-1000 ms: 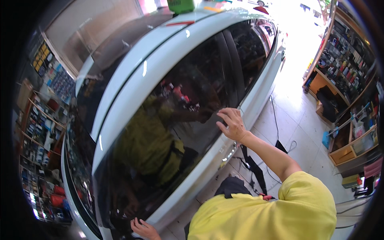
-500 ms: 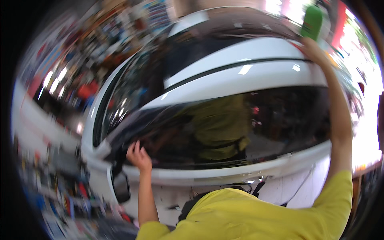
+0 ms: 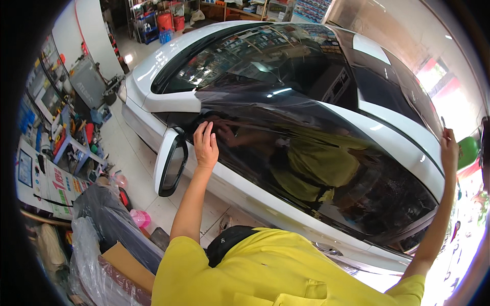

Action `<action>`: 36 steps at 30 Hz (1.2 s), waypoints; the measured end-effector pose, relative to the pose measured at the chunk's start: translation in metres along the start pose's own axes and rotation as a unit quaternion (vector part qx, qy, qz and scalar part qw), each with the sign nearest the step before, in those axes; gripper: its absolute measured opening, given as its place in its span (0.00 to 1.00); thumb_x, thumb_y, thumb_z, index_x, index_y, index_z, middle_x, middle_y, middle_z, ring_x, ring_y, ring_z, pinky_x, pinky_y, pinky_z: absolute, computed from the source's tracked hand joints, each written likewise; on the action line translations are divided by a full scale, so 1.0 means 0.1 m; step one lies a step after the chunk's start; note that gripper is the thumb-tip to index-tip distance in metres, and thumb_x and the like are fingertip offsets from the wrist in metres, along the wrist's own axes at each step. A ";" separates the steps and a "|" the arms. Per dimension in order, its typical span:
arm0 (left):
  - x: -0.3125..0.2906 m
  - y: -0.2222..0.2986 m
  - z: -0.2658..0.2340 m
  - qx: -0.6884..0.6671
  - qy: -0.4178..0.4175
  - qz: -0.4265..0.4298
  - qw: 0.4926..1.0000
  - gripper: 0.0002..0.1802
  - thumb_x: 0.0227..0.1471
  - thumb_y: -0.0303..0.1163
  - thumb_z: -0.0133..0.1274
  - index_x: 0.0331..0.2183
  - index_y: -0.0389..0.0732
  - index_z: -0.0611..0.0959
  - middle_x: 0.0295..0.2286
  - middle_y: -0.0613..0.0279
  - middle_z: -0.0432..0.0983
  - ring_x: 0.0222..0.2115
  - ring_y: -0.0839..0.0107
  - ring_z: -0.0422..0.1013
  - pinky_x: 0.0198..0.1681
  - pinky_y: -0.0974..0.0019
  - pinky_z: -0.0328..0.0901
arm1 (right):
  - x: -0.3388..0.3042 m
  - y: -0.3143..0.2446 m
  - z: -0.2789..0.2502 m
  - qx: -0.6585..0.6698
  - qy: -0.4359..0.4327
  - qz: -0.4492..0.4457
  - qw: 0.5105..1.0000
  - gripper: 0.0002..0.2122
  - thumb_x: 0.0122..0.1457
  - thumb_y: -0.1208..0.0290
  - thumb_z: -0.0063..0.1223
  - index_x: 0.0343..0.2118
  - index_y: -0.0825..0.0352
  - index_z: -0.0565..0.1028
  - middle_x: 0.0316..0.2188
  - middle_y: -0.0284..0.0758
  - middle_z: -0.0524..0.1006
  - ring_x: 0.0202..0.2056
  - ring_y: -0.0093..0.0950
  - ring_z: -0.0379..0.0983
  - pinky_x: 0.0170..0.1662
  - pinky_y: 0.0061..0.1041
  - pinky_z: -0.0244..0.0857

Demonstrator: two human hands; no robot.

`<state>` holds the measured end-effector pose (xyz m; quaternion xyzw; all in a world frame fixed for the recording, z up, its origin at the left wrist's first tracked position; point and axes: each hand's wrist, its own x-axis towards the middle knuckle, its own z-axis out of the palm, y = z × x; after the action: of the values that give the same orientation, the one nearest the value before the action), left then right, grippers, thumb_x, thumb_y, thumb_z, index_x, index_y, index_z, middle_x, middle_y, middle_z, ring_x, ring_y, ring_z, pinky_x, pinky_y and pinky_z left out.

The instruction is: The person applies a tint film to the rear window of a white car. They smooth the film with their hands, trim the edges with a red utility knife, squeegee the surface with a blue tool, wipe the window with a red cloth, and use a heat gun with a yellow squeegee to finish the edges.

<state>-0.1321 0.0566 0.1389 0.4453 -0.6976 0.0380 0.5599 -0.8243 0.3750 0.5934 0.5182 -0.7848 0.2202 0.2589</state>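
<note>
Touching dark film [image 3: 255, 113], left fingers [image 3: 207, 132] stand slightly parted.

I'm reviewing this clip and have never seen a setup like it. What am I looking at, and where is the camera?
There is no machine: a person in a yellow shirt works bare-handed. A wide fisheye camera on their head looks down, so straight edges curve. Before them stands a white car. A dark glossy sheet seems to cover its side window and overlap the front pillar. The left hand, fingers extended, is at the sheet near the wing mirror. The right hand is by the roof, beside a green bottle; its grip is unclear.
</note>
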 end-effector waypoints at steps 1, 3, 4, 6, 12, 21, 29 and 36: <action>0.00 -0.07 0.00 0.004 -0.002 -0.009 1.000 0.24 0.66 0.26 0.56 0.62 0.38 0.79 0.60 0.49 0.73 0.59 0.47 0.70 0.64 0.48 0.65 | 0.01 -0.67 0.11 0.054 -0.099 -0.064 0.992 0.07 0.72 0.77 0.51 0.49 0.70 0.77 0.41 0.40 0.82 0.45 0.28 0.79 0.51 0.29 0.72; 0.00 -0.16 -0.01 0.000 0.002 -0.020 1.000 0.26 0.64 0.26 0.57 0.62 0.36 0.78 0.60 0.47 0.72 0.59 0.45 0.70 0.64 0.47 0.65 | -0.14 -2.08 0.62 0.260 -0.189 -0.083 0.943 0.12 0.73 0.73 0.52 0.54 0.70 0.80 0.43 0.39 0.84 0.43 0.26 0.80 0.51 0.30 0.73; 0.01 -0.18 -0.01 -0.005 0.002 -0.025 1.000 0.26 0.64 0.26 0.57 0.62 0.36 0.78 0.61 0.47 0.72 0.59 0.45 0.70 0.64 0.47 0.65 | -0.14 -2.73 0.79 0.219 -0.255 -0.109 0.935 0.13 0.75 0.66 0.55 0.49 0.72 0.82 0.39 0.34 0.82 0.41 0.24 0.77 0.48 0.27 0.72; 0.00 -0.21 -0.03 -0.023 0.014 -0.020 0.999 0.27 0.63 0.27 0.58 0.62 0.36 0.78 0.61 0.44 0.71 0.59 0.43 0.69 0.64 0.46 0.65 | -0.09 -3.90 1.24 0.108 -0.288 -0.159 0.938 0.22 0.71 0.52 0.61 0.51 0.70 0.84 0.40 0.43 0.85 0.42 0.34 0.81 0.49 0.35 0.74; -0.04 -0.06 -0.09 -0.049 -0.004 0.002 0.999 0.29 0.61 0.36 0.63 0.61 0.39 0.80 0.61 0.45 0.72 0.60 0.45 0.69 0.62 0.46 0.64 | 0.28 -5.55 2.07 -0.083 -0.394 -0.189 0.895 0.34 0.60 0.37 0.67 0.45 0.73 0.83 0.39 0.50 0.85 0.43 0.46 0.83 0.49 0.41 0.74; -0.05 0.02 -0.06 -0.103 -0.018 0.062 0.993 0.32 0.57 0.43 0.69 0.61 0.47 0.82 0.61 0.52 0.72 0.59 0.50 0.71 0.58 0.49 0.64 | -0.03 -6.20 1.90 0.041 -0.293 -0.345 0.891 0.11 0.55 0.72 0.74 0.33 0.69 0.79 0.27 0.36 0.75 0.30 0.35 0.72 0.35 0.34 0.67; -0.03 -0.02 -0.06 -0.123 -0.050 0.058 0.989 0.33 0.53 0.45 0.71 0.60 0.54 0.83 0.58 0.60 0.74 0.56 0.55 0.72 0.57 0.49 0.68 | -1.06 -6.25 1.34 0.073 -0.325 -0.556 0.761 0.11 0.40 0.80 0.63 0.30 0.63 0.79 0.30 0.31 0.73 0.32 0.30 0.73 0.25 0.31 0.69; 0.07 -0.08 -0.10 -0.143 -0.108 0.032 0.983 0.39 0.43 0.48 0.77 0.57 0.56 0.84 0.57 0.63 0.73 0.57 0.55 0.71 0.56 0.48 0.68 | -0.57 -6.26 1.49 0.105 -0.381 -0.456 0.797 0.08 0.46 0.82 0.68 0.31 0.64 0.82 0.32 0.36 0.78 0.34 0.38 0.79 0.33 0.36 0.74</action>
<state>-0.1196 0.0532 0.1447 0.3400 -0.7657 -0.0925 0.5381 -0.2516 0.0948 0.4910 0.8823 -0.4648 -0.0576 -0.0462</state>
